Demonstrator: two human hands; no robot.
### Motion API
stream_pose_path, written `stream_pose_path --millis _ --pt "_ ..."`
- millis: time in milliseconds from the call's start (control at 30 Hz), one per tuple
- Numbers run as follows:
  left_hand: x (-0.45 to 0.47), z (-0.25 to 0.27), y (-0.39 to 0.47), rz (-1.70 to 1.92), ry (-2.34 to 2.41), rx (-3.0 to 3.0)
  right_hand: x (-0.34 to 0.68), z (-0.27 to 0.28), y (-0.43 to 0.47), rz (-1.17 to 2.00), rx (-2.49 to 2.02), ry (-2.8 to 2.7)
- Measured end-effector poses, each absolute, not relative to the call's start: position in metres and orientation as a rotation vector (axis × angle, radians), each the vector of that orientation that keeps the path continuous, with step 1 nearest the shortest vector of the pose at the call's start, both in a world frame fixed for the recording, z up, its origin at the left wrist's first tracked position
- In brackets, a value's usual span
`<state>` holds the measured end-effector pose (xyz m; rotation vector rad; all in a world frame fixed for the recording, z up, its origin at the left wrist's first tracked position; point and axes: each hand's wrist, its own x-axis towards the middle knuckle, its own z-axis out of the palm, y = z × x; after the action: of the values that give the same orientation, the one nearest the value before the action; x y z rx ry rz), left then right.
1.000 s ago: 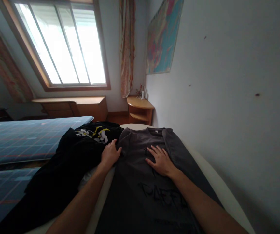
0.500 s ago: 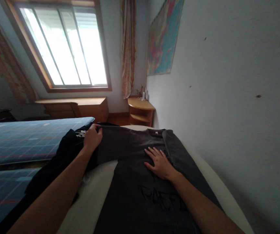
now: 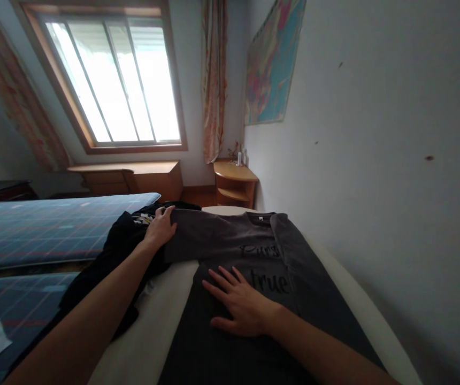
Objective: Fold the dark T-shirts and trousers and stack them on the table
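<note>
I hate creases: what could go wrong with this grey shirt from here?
The sleeve of the grey shirt overlaps the black garment, so moving one might drag the other. The left hand is at that sleeve's end; a tug there could wrinkle the cloth beside the right hand, spread on the shirt.

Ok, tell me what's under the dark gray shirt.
The gray shirt lies on a pale surface, visible along both sides. Its sleeve by the left hand overlaps black clothing. Anything else beneath is covered and cannot be seen.
</note>
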<state>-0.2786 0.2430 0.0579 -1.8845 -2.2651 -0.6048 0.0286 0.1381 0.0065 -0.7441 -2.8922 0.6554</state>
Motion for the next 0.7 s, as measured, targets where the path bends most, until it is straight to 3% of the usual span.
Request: stream_pose_path --millis 367,533,700 --pt "-0.282 0.051 0.216 -0.297 -2.196 -1.91 -0.006 0.013 0.065 0.298 -0.007 -3.001" --pt "-0.289 0.052 0.214 -0.196 -2.11 -2.028 -0.034 -0.001 0.043 0.031 0.002 -2.984" --pt "-0.29 0.049 0.207 -0.099 -2.052 -2.085 -0.056 -0.009 0.037 -0.018 0.037 -3.027"
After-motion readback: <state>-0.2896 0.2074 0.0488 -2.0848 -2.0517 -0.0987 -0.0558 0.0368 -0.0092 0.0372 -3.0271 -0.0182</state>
